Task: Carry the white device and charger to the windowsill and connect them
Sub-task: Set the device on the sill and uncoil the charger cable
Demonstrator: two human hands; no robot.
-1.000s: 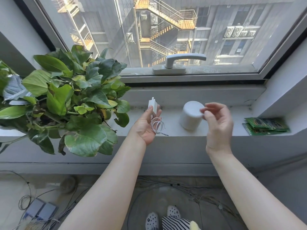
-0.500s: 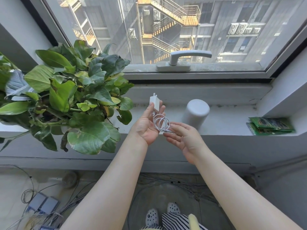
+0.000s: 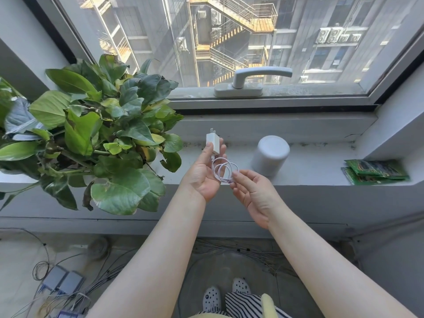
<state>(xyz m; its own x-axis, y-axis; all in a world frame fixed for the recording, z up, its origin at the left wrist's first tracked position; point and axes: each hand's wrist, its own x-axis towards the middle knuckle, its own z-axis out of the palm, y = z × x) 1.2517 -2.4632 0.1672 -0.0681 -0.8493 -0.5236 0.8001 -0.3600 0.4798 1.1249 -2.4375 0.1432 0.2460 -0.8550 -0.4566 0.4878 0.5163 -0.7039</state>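
Note:
The white device (image 3: 269, 154), a short round cylinder, stands upright on the windowsill (image 3: 321, 164) right of centre. My left hand (image 3: 205, 173) holds the white charger (image 3: 212, 143) palm up, its plug prongs pointing up, with the coiled white cable (image 3: 223, 172) hanging over the palm. My right hand (image 3: 253, 193) is palm up just right of the left, its fingertips pinching the loose end of the cable. Both hands hover in front of the sill, left of the device.
A big leafy potted plant (image 3: 91, 134) fills the left of the sill. Green packets (image 3: 376, 171) lie at the sill's right end. The window handle (image 3: 257, 79) sits above the device. Loose wires and small boxes (image 3: 62, 281) lie on the floor below.
My right hand left the top of the device, came down to the left and took hold of the cable's end. My left hand stayed in place with the charger.

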